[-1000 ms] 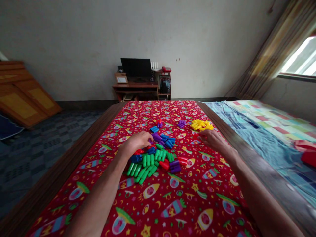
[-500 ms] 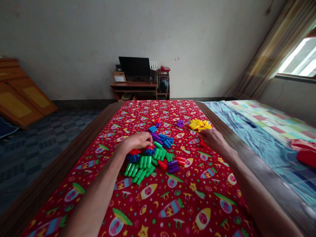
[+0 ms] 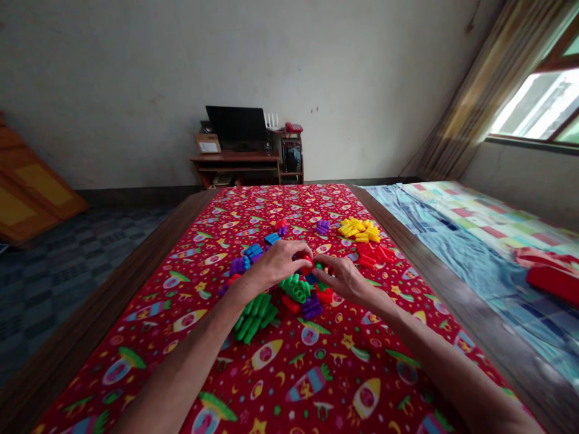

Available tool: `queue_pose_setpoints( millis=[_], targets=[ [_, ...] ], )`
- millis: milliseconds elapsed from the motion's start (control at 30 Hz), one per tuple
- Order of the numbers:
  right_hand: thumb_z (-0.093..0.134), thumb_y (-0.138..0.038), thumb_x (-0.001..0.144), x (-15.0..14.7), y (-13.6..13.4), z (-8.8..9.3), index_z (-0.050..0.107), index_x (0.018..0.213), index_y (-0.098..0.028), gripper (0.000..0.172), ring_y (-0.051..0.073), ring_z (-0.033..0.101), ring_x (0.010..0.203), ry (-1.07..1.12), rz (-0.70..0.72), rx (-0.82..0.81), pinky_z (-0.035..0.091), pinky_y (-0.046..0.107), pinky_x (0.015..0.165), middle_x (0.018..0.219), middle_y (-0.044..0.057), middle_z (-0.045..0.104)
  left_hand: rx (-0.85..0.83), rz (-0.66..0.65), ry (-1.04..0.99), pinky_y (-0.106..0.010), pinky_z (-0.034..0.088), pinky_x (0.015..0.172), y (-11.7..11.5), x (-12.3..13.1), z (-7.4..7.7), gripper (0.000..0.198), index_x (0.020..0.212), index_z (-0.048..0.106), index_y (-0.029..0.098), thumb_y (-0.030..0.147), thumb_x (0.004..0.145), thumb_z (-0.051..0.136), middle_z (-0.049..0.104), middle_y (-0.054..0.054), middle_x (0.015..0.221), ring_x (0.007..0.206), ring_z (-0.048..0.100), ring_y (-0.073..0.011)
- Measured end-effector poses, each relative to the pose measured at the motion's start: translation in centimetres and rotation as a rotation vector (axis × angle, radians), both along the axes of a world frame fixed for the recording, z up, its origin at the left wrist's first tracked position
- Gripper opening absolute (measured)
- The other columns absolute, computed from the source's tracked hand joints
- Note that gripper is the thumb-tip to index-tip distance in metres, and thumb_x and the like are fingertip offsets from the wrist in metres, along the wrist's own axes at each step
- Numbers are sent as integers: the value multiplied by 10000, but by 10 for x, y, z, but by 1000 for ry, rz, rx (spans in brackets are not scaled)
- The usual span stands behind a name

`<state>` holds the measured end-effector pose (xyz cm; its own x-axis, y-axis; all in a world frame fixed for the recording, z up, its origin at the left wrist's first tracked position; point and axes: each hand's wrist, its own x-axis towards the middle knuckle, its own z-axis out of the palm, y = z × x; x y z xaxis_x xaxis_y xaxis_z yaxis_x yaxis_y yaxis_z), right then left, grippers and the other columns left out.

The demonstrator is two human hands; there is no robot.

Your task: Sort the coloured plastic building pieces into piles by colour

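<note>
A small red plastic building block (image 3: 307, 263) is pinched in the fingertips of my left hand (image 3: 284, 260), above the middle of the pile. My right hand (image 3: 342, 276) meets it from the other side, its index finger and thumb at the same block. Fingers partly cover the block, and its full shape is hidden. Just beneath the hands lie green blocks (image 3: 295, 288), a purple block (image 3: 312, 307) and a red block (image 3: 291, 304). A stack of green blocks (image 3: 254, 318) rests nearer to me, below my left wrist.
Yellow blocks (image 3: 359, 229) form a group at the far right, with loose red blocks (image 3: 374, 255) in front. Purple blocks (image 3: 322, 227) and blue blocks (image 3: 253, 250) lie farther back. A red patterned cloth (image 3: 307, 349) covers the table; a bed (image 3: 452, 223) stands to the right.
My right hand has come left from beside the yellow blocks, uncovering red blocks there. My left hand has moved right and off the pile's left part; both now meet at a red block.
</note>
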<state>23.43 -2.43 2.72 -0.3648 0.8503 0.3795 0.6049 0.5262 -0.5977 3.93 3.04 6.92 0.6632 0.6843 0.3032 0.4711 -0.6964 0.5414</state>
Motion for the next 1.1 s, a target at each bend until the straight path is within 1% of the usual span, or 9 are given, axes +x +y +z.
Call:
queue_pose_setpoints(
  millis=[167, 333, 433, 567, 733, 833, 933, 1000, 1100],
  targets=[
    [554, -255, 895, -8, 7, -7, 688, 1053, -138, 238, 88, 494, 552, 0, -59, -31, 331, 210, 555, 665, -11, 615, 55, 41, 13, -215, 472, 689, 4, 0, -4, 78, 771, 690, 187, 133, 774, 634, 713, 4, 766, 723, 659, -137],
    [568, -266, 884, -10, 10, -13, 721, 903, -146, 195, 90, 486, 529, -22, -18, -176, 312, 208, 523, 599, -21, 589, 33, 223, -59, -218, 491, 674, 15, -19, 5, 83, 783, 713, 192, 226, 789, 637, 735, 2, 789, 717, 666, -144],
    [566, -381, 904, -9, 11, -11, 712, 1007, -163, 282, 124, 558, 602, 33, 28, -178, 363, 220, 552, 709, 14, 659, -84, 257, -103, -238, 511, 660, 20, -29, 9, 187, 836, 724, 184, 351, 794, 650, 741, -5, 785, 709, 674, -164],
    [550, -441, 904, -11, 16, -8, 640, 1201, -191, 398, 173, 621, 767, 209, -51, -119, 425, 249, 620, 946, 72, 710, -173, 207, -130, -244, 526, 665, 15, -22, 7, 263, 857, 725, 181, 426, 780, 665, 749, -15, 805, 734, 682, -175],
    [525, -404, 911, -11, 19, -9, 668, 799, -152, 311, 96, 487, 554, 131, -4, -159, 322, 210, 525, 605, -19, 578, -118, 263, -173, -250, 530, 679, 10, -12, 8, 242, 815, 720, 184, 419, 781, 677, 743, -16, 777, 715, 677, -168],
    [526, -366, 913, -8, 16, -12, 651, 719, -146, 318, 88, 452, 526, 22, -4, -117, 297, 220, 520, 575, -21, 557, -98, 350, -243, -280, 543, 692, 20, -26, 12, 329, 832, 706, 165, 486, 765, 683, 747, -45, 803, 741, 684, -193],
    [587, -415, 885, -7, 14, -11, 716, 948, -155, 297, 130, 565, 643, 37, -10, -89, 372, 231, 584, 777, 35, 696, -164, 313, -231, -301, 550, 719, 29, -37, 11, 362, 851, 706, 151, 499, 754, 685, 748, -60, 824, 766, 692, -210],
    [593, -458, 884, -8, 14, -9, 683, 1152, -169, 404, 163, 622, 732, 114, -40, -77, 421, 251, 633, 929, 76, 732, -193, 243, -203, -297, 549, 732, 28, -35, 8, 334, 881, 716, 155, 469, 781, 661, 752, -56, 851, 778, 696, -206],
    [544, -482, 911, -9, 18, -6, 661, 1211, -167, 451, 169, 641, 716, 254, -71, -107, 445, 251, 614, 903, 79, 745, -202, 152, -133, -282, 544, 772, 17, -20, 2, 274, 958, 729, 186, 395, 832, 606, 761, -36, 932, 828, 699, -195]
  ],
)
